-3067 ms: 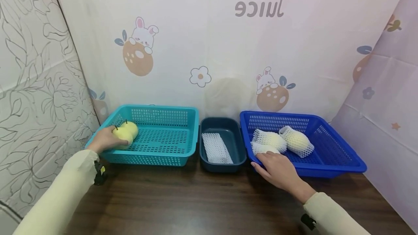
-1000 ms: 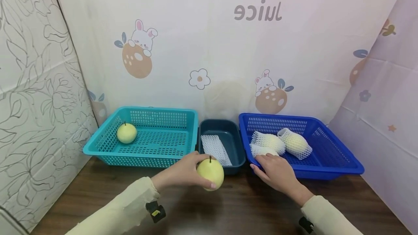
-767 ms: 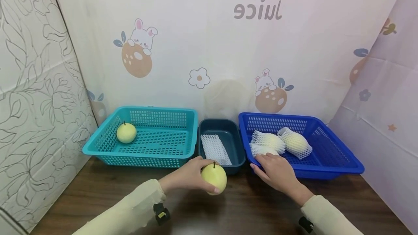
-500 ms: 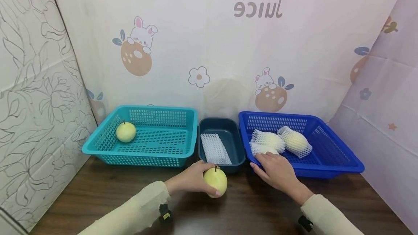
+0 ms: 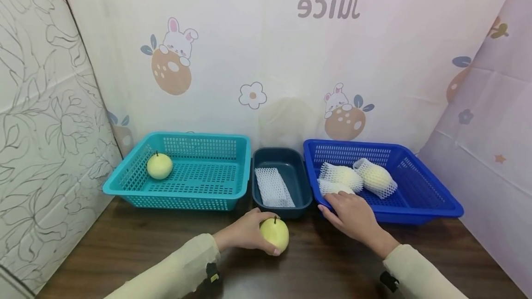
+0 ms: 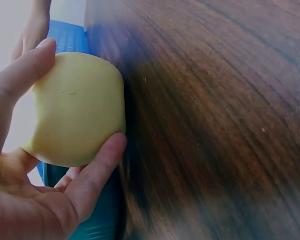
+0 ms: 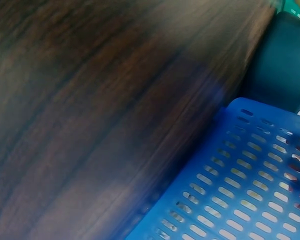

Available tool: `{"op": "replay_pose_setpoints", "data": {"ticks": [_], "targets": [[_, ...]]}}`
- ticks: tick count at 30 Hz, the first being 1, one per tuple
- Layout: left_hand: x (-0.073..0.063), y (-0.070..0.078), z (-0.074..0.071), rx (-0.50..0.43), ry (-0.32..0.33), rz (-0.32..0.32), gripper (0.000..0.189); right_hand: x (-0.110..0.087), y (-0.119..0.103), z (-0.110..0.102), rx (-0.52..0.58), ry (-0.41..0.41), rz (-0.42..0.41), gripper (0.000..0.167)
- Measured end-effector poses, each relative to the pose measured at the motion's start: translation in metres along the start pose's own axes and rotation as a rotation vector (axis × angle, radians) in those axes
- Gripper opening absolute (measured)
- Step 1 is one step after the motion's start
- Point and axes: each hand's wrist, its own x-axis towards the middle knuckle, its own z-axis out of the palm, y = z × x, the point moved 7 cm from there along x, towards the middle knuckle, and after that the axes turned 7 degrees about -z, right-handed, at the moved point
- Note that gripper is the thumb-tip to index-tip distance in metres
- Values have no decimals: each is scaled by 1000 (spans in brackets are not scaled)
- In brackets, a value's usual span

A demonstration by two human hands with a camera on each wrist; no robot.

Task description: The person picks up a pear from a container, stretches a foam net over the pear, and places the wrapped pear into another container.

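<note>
My left hand (image 5: 249, 232) grips a pale yellow pear (image 5: 275, 234), stem up, low over the table in front of the small dark basin (image 5: 301, 197). The left wrist view shows the thumb and fingers around this pear (image 6: 80, 110). Whether the pear touches the wood, I cannot tell. My right hand (image 5: 353, 216) holds the near left rim of the blue basket (image 5: 428, 213), thumb outside and fingers over the edge; the fingertips are hidden. Close to those fingers lie pears in white foam nets (image 5: 345, 177). Another bare pear (image 5: 160, 166) sits in the turquoise basket (image 5: 174, 202).
Flat white foam nets (image 5: 274, 188) lie in the dark basin between the two baskets. A printed curtain (image 5: 282, 59) hangs behind them, and patterned panels close off both sides. The brown wooden table (image 5: 166, 243) extends in front of the containers.
My left hand took one of two pears from the turquoise basket and carried it right to the front of the basin, then slightly lower. My right hand has stayed at the blue rim.
</note>
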Motion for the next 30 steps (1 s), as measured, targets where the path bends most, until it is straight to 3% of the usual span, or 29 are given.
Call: {"op": "replay_pose_setpoints", "data": {"ticks": [5,11,15,18,23,27,30], "targets": [[2,1,0,8,-2,-7,73,5,5,-3,104,-148,61,23],[0,1,-1,5,4,-15,73,15,14,1,335,-502,183,44],[-2,0,-1,4,2,-32,73,32,15,-5,406,-664,177,49],[-3,0,0,5,0,-31,72,50,16,-11,381,-699,103,36],[-5,2,2,5,2,-24,74,88,17,-21,290,-661,-3,17],[-5,2,2,2,-1,-30,73,119,14,-21,287,-653,-28,18],[-5,0,2,-2,-6,-39,73,139,12,-13,335,-693,7,21]]}}
